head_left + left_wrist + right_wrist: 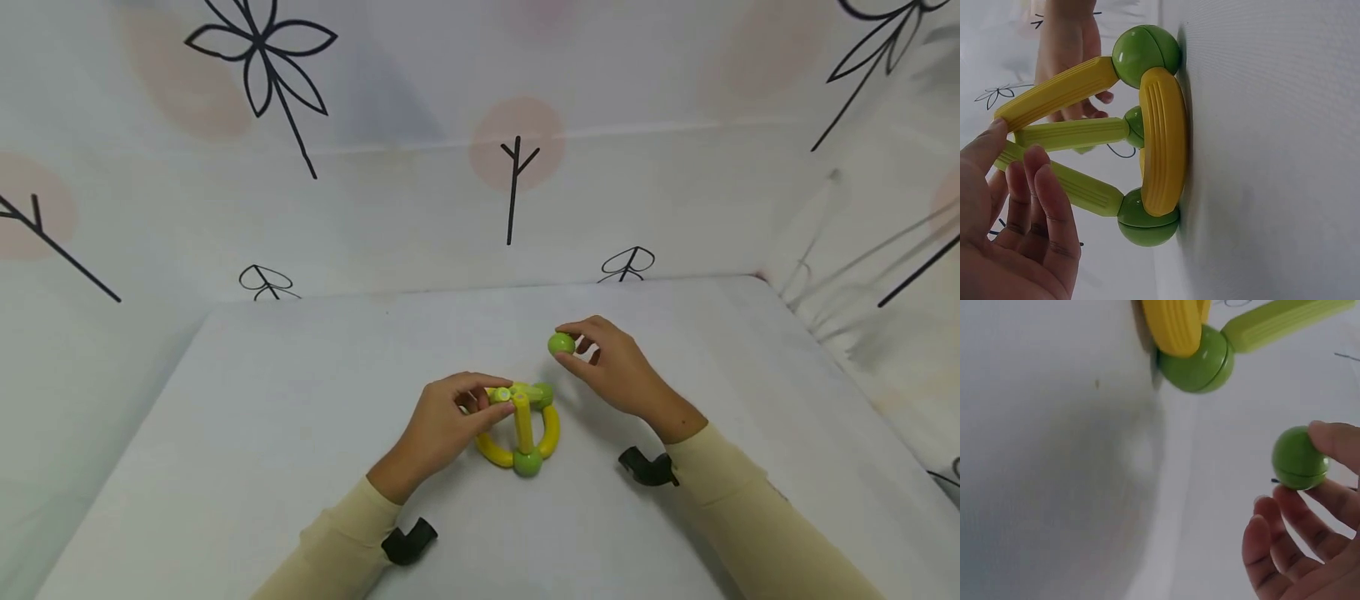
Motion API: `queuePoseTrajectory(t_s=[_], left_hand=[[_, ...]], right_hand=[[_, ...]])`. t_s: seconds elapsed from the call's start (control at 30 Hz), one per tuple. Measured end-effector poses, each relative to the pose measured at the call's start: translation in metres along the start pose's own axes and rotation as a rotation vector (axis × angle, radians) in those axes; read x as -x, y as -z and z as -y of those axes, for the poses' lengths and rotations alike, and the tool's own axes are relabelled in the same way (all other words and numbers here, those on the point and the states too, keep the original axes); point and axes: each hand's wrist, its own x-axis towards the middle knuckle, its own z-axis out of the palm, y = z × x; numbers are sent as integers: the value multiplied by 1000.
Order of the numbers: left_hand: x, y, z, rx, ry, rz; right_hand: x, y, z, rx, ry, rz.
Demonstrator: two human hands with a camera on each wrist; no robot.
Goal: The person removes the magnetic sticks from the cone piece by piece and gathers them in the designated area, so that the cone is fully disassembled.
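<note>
Yellow curved pieces (551, 432) and green balls (527, 463) form a ring-shaped base on the table. From its balls, a straight yellow rod (1060, 90) and light green rods (1085, 189) lean inward and meet at the top. My left hand (448, 414) pinches these upper rod ends between thumb and fingers. To the right and farther back, my right hand (621, 368) holds a loose green ball (561, 343) at its fingertips, raised off the table and apart from the frame. In the right wrist view, a seam line crosses that ball (1299, 457).
The white table (262, 433) runs back to a cloth wall (420, 217) printed with black plant drawings and pink spots. Black curved mounts (408, 542) sit beside both wrists. Thin cords or their shadows show on the right wall.
</note>
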Motion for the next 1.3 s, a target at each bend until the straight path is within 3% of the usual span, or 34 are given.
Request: queuePoseTrajectory(t_s=[0.23,0.5,0.8,1.3], left_hand=[[2,2,-1,-12,39,16],[0,2,-5,-4,37,25],[0,3,-3,-23,38,32],[0,3,-2,-45,34,33]], right_hand=[[-3,0,-17,63,-66,79],[-2,1,-26,93,-113,150],[-3,-1,-30,91,-165,180],[-2,0,-29,83,-175,211]])
